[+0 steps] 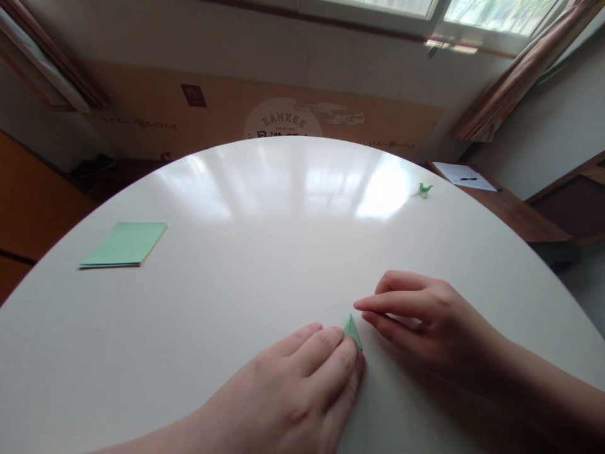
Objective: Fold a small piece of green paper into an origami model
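A small piece of folded green paper (351, 332) lies on the white table, its pointed tip facing away from me. My left hand (307, 378) holds it down, the fingers together over its near part, so only the tip and right edge show. Just right of that tip, my right hand (420, 315) hovers with nothing in it. Its index finger and thumb are a little apart and do not touch the paper; the other fingers are bent.
At the far left of the round white table (246, 265) sits a stack of square paper (125, 244), green on top. A small green origami crane (424, 190) stands near the far right edge. Beyond it, a sheet with a dark pen (466, 178) rests on a brown surface.
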### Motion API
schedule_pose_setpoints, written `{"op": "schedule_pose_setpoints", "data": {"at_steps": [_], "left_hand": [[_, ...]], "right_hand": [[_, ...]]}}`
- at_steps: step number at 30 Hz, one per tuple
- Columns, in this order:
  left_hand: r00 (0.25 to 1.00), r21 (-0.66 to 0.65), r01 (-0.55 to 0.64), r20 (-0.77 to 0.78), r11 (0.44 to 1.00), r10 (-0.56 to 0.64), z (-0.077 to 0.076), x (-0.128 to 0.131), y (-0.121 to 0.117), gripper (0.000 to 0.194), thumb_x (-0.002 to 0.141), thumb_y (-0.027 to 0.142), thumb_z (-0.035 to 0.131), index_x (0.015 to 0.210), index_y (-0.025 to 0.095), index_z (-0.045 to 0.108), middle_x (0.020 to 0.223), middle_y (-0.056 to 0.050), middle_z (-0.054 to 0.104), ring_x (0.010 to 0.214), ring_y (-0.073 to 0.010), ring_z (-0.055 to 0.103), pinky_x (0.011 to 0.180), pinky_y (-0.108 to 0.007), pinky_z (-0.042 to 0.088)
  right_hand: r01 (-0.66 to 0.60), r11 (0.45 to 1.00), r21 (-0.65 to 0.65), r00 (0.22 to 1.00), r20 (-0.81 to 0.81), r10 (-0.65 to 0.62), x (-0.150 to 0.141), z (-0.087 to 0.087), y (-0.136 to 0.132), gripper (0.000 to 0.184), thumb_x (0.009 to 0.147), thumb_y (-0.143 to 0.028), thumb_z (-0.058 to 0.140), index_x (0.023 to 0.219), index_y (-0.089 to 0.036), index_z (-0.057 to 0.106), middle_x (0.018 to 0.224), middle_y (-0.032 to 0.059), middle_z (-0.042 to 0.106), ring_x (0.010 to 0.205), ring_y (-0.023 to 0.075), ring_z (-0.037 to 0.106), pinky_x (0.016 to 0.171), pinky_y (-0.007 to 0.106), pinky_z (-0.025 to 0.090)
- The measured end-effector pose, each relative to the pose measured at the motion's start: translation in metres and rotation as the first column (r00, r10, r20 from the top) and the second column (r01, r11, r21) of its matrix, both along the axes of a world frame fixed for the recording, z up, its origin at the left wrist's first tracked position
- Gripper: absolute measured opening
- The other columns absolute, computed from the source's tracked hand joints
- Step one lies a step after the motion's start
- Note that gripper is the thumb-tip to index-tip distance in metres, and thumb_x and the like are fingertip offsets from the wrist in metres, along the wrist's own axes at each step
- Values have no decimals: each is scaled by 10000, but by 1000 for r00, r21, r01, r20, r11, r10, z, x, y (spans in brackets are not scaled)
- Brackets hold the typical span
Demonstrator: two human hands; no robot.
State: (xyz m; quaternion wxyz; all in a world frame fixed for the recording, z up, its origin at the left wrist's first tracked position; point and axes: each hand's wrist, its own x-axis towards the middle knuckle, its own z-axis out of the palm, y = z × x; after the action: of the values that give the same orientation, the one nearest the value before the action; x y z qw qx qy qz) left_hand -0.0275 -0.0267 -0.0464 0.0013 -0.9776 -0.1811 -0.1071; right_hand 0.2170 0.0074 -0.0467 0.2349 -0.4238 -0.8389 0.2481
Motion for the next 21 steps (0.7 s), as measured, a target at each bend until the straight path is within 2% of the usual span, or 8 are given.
{"op": "schedule_pose_setpoints", "data": {"at_steps": [3,5,21], "left_hand": [[1000,0,-2,0,1000,2,0,0,0,440,963,272,430,1303,51,602,1299,-202,620,1132,-295,591,1056,-443,472],[1000,-5,2,2,1000,-2,0,0,1,439,962,275,431,1299,52,605,1300,-204,618,1128,-297,592,1052,-450,476],[1000,-25,-6,21,1000,6,1,3,1,388,949,223,448,1249,57,630,1243,-199,642,1118,-300,583,1021,-449,491]], "right_hand": [[-84,994,-70,996,11,85,-2,4,-3,202,895,-131,615,934,-253,771,796,0,617,695,106,599,620,215,458],[-93,992,-87,995,38,96,-4,5,-6,193,891,-129,614,902,-245,768,779,0,604,698,113,596,619,223,453],[-4,1000,-18,1000,-12,4,-7,-9,-7,240,911,-99,568,986,-225,758,909,34,695,772,142,671,711,243,538]]}}
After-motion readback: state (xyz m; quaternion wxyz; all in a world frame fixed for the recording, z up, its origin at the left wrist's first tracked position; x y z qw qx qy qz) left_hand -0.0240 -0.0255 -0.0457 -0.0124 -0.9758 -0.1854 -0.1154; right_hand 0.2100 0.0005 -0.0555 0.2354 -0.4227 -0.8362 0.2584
